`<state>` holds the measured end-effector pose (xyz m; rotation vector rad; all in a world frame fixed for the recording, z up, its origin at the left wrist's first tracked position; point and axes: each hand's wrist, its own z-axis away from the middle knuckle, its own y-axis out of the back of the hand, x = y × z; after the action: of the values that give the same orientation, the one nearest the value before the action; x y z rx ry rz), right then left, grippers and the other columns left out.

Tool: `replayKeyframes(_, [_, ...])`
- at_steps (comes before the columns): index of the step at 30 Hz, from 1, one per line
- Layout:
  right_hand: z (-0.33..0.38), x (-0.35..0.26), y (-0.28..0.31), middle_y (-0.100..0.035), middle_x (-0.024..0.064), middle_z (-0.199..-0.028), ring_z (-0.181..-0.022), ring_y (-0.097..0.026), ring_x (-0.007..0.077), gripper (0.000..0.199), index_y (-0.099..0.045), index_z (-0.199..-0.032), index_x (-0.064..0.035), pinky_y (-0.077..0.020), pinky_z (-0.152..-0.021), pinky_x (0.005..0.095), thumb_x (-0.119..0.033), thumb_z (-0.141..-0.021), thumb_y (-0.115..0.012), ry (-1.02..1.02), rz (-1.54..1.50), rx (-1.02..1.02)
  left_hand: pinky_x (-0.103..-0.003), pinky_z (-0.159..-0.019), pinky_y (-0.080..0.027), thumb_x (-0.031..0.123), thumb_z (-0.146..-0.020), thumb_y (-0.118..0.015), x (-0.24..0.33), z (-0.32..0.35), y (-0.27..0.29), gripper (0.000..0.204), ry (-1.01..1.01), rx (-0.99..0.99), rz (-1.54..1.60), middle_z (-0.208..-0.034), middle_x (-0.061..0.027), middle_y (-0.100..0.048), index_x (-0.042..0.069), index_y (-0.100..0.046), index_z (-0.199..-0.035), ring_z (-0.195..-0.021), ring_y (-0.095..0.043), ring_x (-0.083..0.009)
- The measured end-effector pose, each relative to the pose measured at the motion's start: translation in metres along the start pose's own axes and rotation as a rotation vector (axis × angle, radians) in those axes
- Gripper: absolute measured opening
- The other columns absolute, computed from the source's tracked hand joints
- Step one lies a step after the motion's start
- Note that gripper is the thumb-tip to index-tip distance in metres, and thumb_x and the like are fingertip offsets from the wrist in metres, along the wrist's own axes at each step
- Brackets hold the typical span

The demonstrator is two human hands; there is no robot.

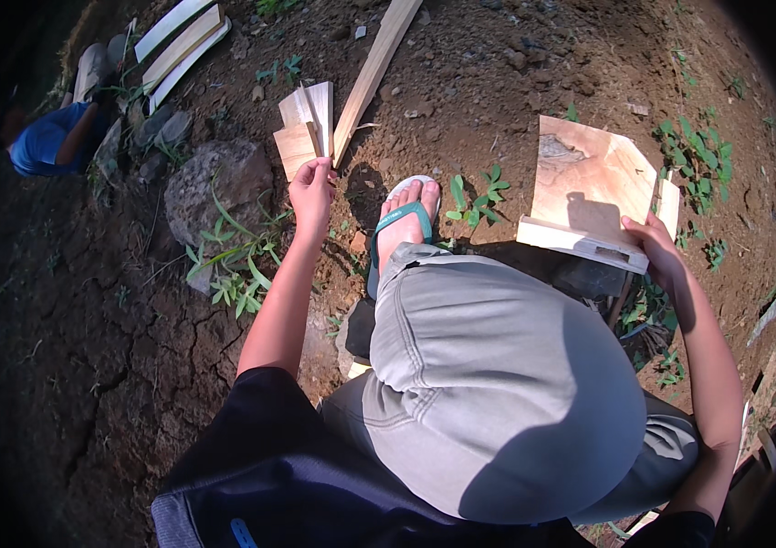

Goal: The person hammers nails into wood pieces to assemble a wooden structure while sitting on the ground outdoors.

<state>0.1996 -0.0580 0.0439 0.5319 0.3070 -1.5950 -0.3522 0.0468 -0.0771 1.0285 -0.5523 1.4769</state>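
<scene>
My left hand point(312, 194) is closed in a pinch on the lower end of some small wooden pieces point(295, 149), which fan out with a thin stick between them. A long wooden strip point(372, 82) runs away from just beside these fingers; whether they touch it I cannot tell. On the right, my right hand point(657, 248) grips the edge of a wooden board assembly point(593, 169). It has a broad panel with a dark knot and a clipped corner, and a thicker slotted bar along its near edge. Part of that hand's fingers is hidden behind the wood.
Pale wooden slats point(183, 46) lie at the far left, near a person in a blue shirt point(52, 139). A large rock point(224, 183) and weeds stand left of my sandaled foot point(403, 219). More weeds point(698, 155) grow at the right on sloping brown soil.
</scene>
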Motion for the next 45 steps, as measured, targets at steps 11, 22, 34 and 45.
replayKeyframes(11, [0.002, 0.004, 0.003, -0.063, 0.0125, -0.122, -0.102, -0.066, 0.0192, 0.055, -0.040, -0.142, -0.0016, -0.0561, -0.089, 0.0329, -0.020, -0.097, -0.067, 0.012, 0.018, 0.007, -0.026, -0.041, -0.036, 0.025, -0.095, -0.061, -0.017, -0.001, -0.036, 0.020, 0.316, 0.213, 0.211, -0.074, -0.0008, -0.054, 0.006, -0.061, -0.102, -0.049, -0.047, -0.0104])
replayKeyframes(22, [0.007, 0.004, -0.003, -0.064, 0.0133, -0.127, -0.108, -0.065, 0.0176, 0.047, -0.044, -0.142, 0.0005, -0.0524, -0.095, 0.0312, -0.015, -0.100, -0.061, 0.034, -0.007, -0.013, -0.027, -0.043, -0.030, 0.039, -0.104, -0.051, -0.011, -0.011, -0.081, 0.028, 0.152, 0.339, 0.500, -0.072, 0.0009, -0.051, 0.013, -0.051, -0.095, -0.047, -0.037, -0.0089])
replayKeyframes(34, [0.013, -0.003, -0.013, -0.065, 0.0132, -0.123, -0.102, -0.067, 0.0185, 0.041, -0.046, -0.139, -0.0016, -0.0552, -0.090, 0.0330, -0.015, -0.102, -0.056, 0.010, -0.034, -0.031, -0.025, -0.046, -0.035, 0.027, -0.099, -0.056, 0.022, -0.041, -0.104, 0.016, 0.303, 0.157, 0.722, -0.075, 0.0021, -0.054, 0.012, -0.055, -0.102, -0.055, -0.045, -0.0086])
replayKeyframes(45, [0.011, -0.007, -0.010, -0.066, 0.0149, -0.125, -0.102, -0.070, 0.0236, 0.039, -0.048, -0.140, -0.0043, -0.0606, -0.088, 0.0391, -0.009, -0.102, -0.055, 0.015, -0.149, -0.122, -0.020, -0.056, -0.034, 0.010, -0.097, -0.067, -0.011, 0.092, -0.036, 0.007, 0.040, -0.272, 0.034, -0.075, 0.0069, -0.056, 0.005, -0.067, -0.102, -0.064, -0.044, -0.0013])
